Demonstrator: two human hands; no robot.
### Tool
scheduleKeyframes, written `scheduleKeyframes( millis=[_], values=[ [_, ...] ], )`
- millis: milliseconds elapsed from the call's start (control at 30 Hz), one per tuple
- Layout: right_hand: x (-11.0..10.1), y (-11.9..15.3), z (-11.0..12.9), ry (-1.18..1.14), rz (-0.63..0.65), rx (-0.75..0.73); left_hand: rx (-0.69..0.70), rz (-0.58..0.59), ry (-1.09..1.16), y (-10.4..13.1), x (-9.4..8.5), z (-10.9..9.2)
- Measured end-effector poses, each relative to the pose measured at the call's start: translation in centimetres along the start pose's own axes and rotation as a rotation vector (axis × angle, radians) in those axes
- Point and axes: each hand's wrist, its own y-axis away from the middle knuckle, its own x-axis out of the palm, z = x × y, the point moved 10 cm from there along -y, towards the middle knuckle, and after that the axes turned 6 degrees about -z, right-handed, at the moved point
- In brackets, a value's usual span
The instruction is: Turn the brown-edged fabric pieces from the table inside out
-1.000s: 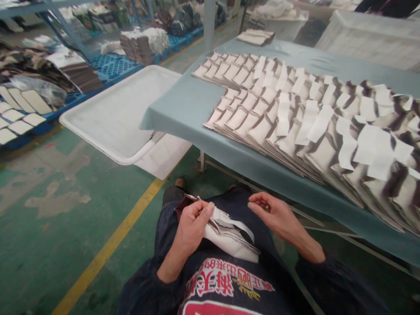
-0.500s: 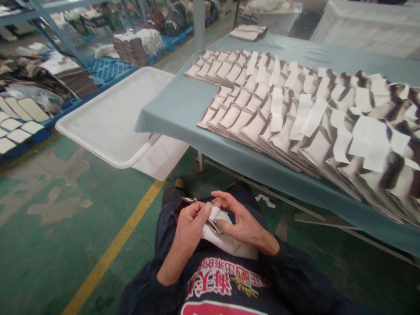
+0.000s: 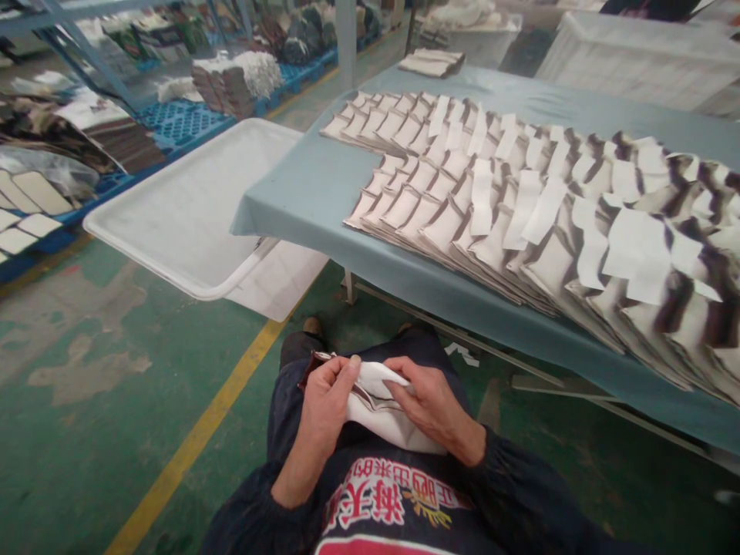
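Observation:
Over my lap is a soft white piece (image 3: 393, 428), pouch-like, with a dark slit or opening along its top and a dark brown part (image 3: 308, 368) showing at its left end. My left hand (image 3: 327, 395) pinches its upper left edge between thumb and fingers. At the right side, my right hand (image 3: 435, 402) grips the edge, with the thumb at the opening and the other fingers behind the material. Fingertips of both hands are partly hidden by the piece. A printed dark apron (image 3: 381, 493) lies beneath it.
Ahead stands a table with a blue-green cover (image 3: 301, 181), bearing rows of stacked white-and-brown pieces (image 3: 422, 216) and loose white strips (image 3: 526, 204). Left of it is a white plastic tub (image 3: 173, 208). Blue pallets (image 3: 179, 119) hold stacked material. Paper scraps (image 3: 462, 354) lie on the floor.
My right hand has closed from spread fingers onto the piece's right edge. The piece is now stretched wider between both hands, its slit showing more. The view has shifted slightly.

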Motion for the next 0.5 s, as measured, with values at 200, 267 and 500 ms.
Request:
scheduleKeyframes(
  millis=[200, 267, 500],
  values=[
    [0.2, 1.0, 0.3, 0.042, 0.047, -0.012, -0.058, -0.054, 0.006, -0.3, -1.1, 0.1],
    [-0.1, 1.3, -0.5, 0.0, 0.018, 0.051, -0.071, -0.054, -0.009, -0.6, -1.2, 0.4],
    [-0.5, 2.9, -3.2, -0.217, 0.0, 0.296, -0.067, -0.022, -0.048, -0.9, -0.9, 0.7]
  ],
)
